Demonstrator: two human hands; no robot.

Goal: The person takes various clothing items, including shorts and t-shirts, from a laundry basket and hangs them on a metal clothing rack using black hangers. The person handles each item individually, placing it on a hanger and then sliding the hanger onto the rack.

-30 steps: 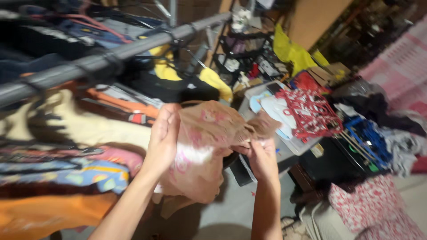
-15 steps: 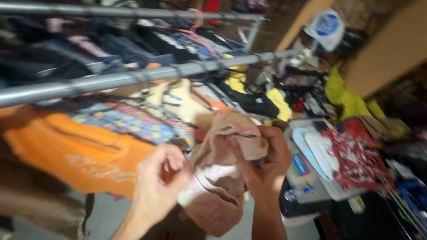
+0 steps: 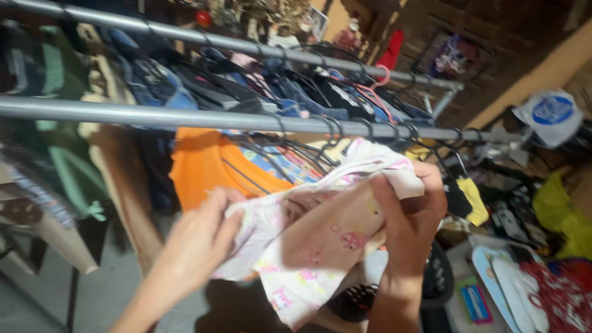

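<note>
Since the earlier frames my view has swung up and left toward the racks, and the small garment has come up with both hands to just under the near rail.

My right hand is clamped on the upper right edge of the small cream cotton garment with pink printed figures, thumb across the front and fingers curled behind the cloth. My left hand lies nearly flat against the garment's left side, fingers extended and pressing the fabric rather than pinching it; I cannot tell whether the thumb has a hold behind. Between the two hands the garment is partly spread, its lower edge hanging loose and creased.

Just above it runs the near grey metal clothes rail, crowded with black wire hangers. An orange T-shirt hangs directly behind the garment, and a second grey rail with darker clothes sits further back. Lower right, a white tray of small items is partly in view.

As I judge it, the garment is lifted and half opened but not on any hanger: no hanger is in either hand, so hanging it remains.
</note>
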